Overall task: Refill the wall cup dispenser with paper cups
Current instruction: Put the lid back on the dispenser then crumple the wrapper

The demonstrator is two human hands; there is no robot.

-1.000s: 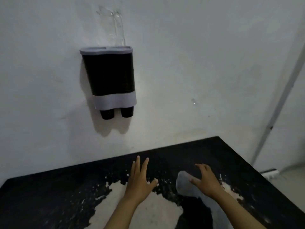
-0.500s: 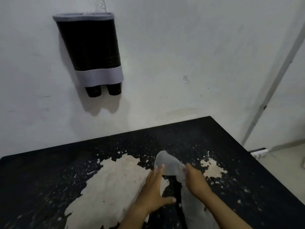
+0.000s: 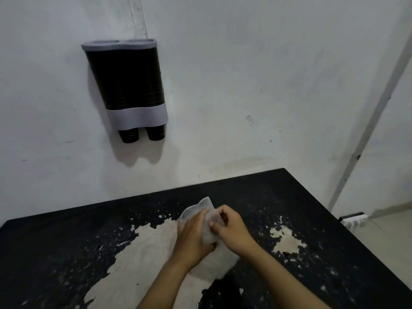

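Observation:
A wall cup dispenser (image 3: 127, 85) hangs on the white wall at upper left, with a grey lid and a grey lower band. Its clear body shows two stacks of black paper cups, and two cup bottoms (image 3: 141, 135) poke out underneath. On the black table lies a translucent plastic sleeve (image 3: 206, 210). My left hand (image 3: 192, 236) grips its left side. My right hand (image 3: 231, 228) pinches the plastic from the right, fingers curled. The two hands touch around the sleeve. What the sleeve holds is hidden.
The black table (image 3: 289, 197) has large patches of peeled, pale surface (image 3: 145, 253). A white conduit (image 3: 365, 134) runs up the wall at right. A white power strip (image 3: 353, 219) lies on the floor beyond the table's right edge.
Both hands went from open and spread above the table to closed on the plastic sleeve. The view tilted, so the dispenser sits lower in frame than half a second ago.

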